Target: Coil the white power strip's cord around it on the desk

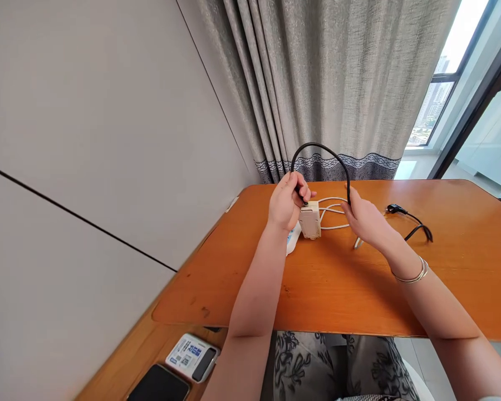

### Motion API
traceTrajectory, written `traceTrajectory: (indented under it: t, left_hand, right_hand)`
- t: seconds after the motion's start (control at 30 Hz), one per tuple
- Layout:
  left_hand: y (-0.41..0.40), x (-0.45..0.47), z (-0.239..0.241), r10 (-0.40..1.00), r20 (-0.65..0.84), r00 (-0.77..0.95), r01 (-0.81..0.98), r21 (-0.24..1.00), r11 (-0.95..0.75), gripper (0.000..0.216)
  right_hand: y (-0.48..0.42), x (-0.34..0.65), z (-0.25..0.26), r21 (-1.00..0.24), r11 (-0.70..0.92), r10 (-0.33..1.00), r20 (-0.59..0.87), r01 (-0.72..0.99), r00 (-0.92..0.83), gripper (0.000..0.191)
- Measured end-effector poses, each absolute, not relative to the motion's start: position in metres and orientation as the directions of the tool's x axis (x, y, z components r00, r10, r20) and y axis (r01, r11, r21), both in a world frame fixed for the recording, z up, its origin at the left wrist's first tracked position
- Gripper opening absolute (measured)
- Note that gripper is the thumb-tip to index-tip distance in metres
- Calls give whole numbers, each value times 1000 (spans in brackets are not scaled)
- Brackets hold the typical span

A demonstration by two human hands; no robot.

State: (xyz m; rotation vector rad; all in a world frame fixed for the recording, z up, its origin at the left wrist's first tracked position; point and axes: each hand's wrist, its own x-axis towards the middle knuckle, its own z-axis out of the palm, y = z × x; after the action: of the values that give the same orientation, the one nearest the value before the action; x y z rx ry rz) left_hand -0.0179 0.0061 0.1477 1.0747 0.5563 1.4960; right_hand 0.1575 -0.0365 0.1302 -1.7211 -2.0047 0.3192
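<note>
A: What do the hands hold?

B: One black cable arches between them. The left hand is clenched around the cable's end, pressing it onto the top of one cream adapter box that stands on the wooden table just beside its fingers. The right hand pinches the same cable further along, thumb and fingers closed on it.

A: How are the arms posed?

B: Both forearms reach forward over the table, wrists slightly bent inward. Thin bangles circle the right wrist.

A: What else is near?

B: A white cord loops between the hands, behind the box. Beyond the right hand lies the black plug. Below the left elbow sit one device with a printed label, too small to read, and one dark phone.
</note>
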Motion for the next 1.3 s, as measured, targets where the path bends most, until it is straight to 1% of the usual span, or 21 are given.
traceTrajectory:
  t: [0.07, 0.1, 0.17, 0.23, 0.3, 0.4, 0.53, 0.63, 0.7, 0.8, 0.87, 0.93, 1.0, 1.07, 1.1, 1.13, 1.17, 1.23, 1.3]
  left_hand:
    - [9, -16, 143, 941, 323, 102, -508, 830, -230, 35]
    - [10, -14, 140, 941, 319, 112, -504, 834, -223, 34]
    - [12, -10, 135, 948, 292, 126, -500, 844, -194, 33]
    - [13, -4, 130, 951, 266, 154, -504, 850, -156, 31]
    - [13, 1, 125, 939, 275, 205, -513, 847, -136, 28]
    - [12, 7, 119, 908, 321, 270, -508, 849, -150, 25]
    - [10, 10, 113, 842, 403, 359, -431, 872, -233, 39]
    - [4, 10, 113, 763, 450, 464, -321, 888, -328, 46]
    - [-3, 9, 114, 731, 475, 489, -189, 876, -443, 46]
    - [-13, 9, 117, 701, 538, 467, 37, 781, -624, 44]
    - [-17, 9, 118, 686, 552, 474, 109, 736, -668, 43]
    - [-18, 9, 118, 687, 534, 493, 113, 743, -659, 43]
    - [-16, 9, 117, 698, 512, 501, 92, 770, -631, 44]
    - [-13, 9, 116, 709, 502, 495, 34, 804, -594, 46]
    - [-12, 9, 115, 713, 495, 496, -9, 825, -566, 47]
    - [-11, 9, 115, 716, 481, 507, -57, 847, -529, 49]
    - [-11, 9, 115, 714, 463, 525, -104, 867, -487, 52]
    - [-13, 10, 117, 696, 417, 585, -171, 902, -397, 57]
    - [-16, 10, 119, 673, 360, 646, -207, 931, -300, 58]
  right_hand:
    - [-33, 164, 132, -241, 116, 986, 147, 964, -81, 55]
    - [-33, 167, 133, -156, 112, 989, 113, 981, -95, 56]
    - [-37, 170, 133, -31, 135, 989, 61, 990, -133, 56]
    - [-43, 168, 133, 63, 174, 984, 35, 983, -176, 54]
    - [-51, 163, 132, 123, 230, 972, 27, 965, -235, 48]
    - [-61, 153, 133, 157, 329, 941, 32, 931, -338, 39]
    - [-73, 150, 138, 172, 404, 905, 72, 899, -420, 33]
    - [-77, 153, 141, 150, 442, 874, 150, 885, -462, 27]
    - [-76, 156, 140, 96, 479, 845, 217, 872, -488, 22]
    - [-74, 162, 140, -15, 517, 810, 334, 856, -483, 15]
    - [-72, 170, 142, -81, 509, 806, 394, 857, -442, 13]
    - [-72, 182, 148, -158, 508, 819, 393, 847, -418, 12]
    - [-73, 197, 156, -252, 535, 832, 326, 807, -449, 12]
    - [-75, 211, 163, -351, 571, 821, 242, 742, -518, 12]
    - [-75, 216, 166, -397, 584, 810, 225, 708, -542, 15]
    - [-75, 220, 167, -436, 595, 800, 239, 675, -550, 22]
    - [-75, 221, 167, -466, 603, 795, 285, 647, -536, 28]
    - [-71, 218, 164, -487, 614, 786, 445, 621, -428, 30]
    - [-66, 210, 158, -448, 621, 742, 601, 643, -298, 29]
